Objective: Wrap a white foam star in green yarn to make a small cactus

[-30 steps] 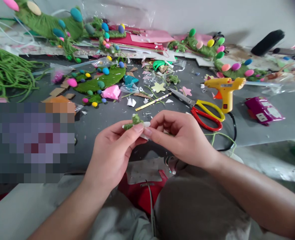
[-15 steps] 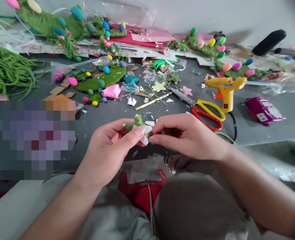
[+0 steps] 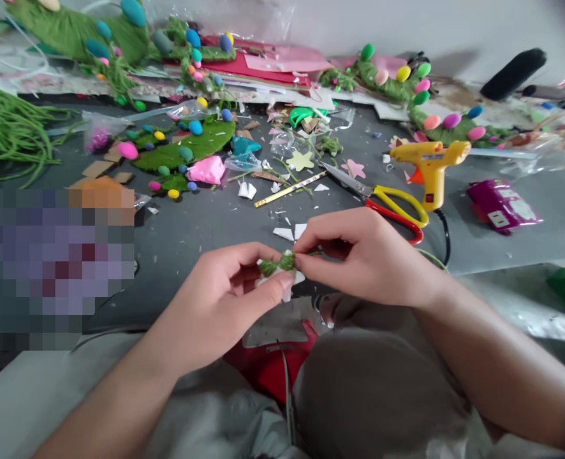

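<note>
My left hand is closed on a small white cutout, partly wrapped in green yarn; its thumb presses the near face. The cutout's full outline is hidden by my fingers. My right hand pinches at the upper right edge of the wrapped part, thumb and forefinger together. A bit of green yarn shows by those fingers, and a strand emerges beyond the wrist. White scraps lie on the grey table just past my hands.
Red-and-yellow-handled scissors and a yellow glue gun lie beyond my right hand, near a purple packet. At the left is a heap of green yarn. Green pieces with coloured eggs and paper scraps cover the back.
Both hands have shifted, the left one rightward and down with the yarn-wrapped cutout. The right fingers have moved from its lower right side to its upper edge. The cutout has turned.
</note>
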Demonstrator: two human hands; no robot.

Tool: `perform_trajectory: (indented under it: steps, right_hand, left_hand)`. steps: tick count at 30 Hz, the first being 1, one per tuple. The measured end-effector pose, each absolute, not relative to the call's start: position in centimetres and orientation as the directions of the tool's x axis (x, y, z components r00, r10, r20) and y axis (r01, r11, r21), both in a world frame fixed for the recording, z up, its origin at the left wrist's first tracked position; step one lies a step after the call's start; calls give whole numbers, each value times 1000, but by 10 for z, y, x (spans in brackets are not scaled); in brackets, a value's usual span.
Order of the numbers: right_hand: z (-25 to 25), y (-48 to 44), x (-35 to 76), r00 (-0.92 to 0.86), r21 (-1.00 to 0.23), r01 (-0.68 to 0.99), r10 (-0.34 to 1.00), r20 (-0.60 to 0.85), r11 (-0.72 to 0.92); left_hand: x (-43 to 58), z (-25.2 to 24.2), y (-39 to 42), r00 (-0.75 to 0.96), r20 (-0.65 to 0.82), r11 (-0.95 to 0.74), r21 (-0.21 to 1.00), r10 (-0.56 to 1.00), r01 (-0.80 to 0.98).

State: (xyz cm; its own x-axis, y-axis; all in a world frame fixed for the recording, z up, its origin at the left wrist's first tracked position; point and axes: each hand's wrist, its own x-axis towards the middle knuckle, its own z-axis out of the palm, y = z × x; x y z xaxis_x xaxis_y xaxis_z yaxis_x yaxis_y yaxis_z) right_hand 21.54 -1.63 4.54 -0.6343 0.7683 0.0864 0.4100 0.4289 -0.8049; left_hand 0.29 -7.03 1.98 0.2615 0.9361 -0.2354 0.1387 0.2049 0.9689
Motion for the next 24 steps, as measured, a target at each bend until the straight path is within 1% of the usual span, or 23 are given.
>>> perform_trajectory:
  steps: [3,6,9,11,12,14,17,21,24]
  right_hand:
    - [48,-19,214,-580,-866,425,814,-35,265]
    - [50,-20,213,-573,-900,394,816,-81,187]
    - [49,-22,211,-581,-911,371,811,-75,182]
    - [49,-25,209,-577,-894,380,817,-29,237]
    - [48,-27,208,-573,-871,395,820,15,292]
    - [47,-32,206,-583,-783,432,801,136,448]
    - [47,-38,205,-641,-590,467,712,286,658]
    - [45,-42,208,-700,-365,494,610,371,789]
    - [43,-42,212,-718,-234,499,549,427,835]
  left_hand:
    - [6,17,-72,161,-183,146,965,970,218]
    - [9,14,-72,80,-147,126,967,986,224]
    - [11,15,-71,70,-137,123,975,988,184]
    - [12,16,-70,46,-139,132,982,989,138]
    - [12,16,-69,34,-148,144,984,988,104]
    - [13,15,-67,18,-183,183,983,983,9]
    - [14,12,-65,26,-234,235,950,972,-206]
    - [19,13,-65,72,-311,307,824,948,-477]
    - [21,16,-65,108,-335,333,746,936,-577]
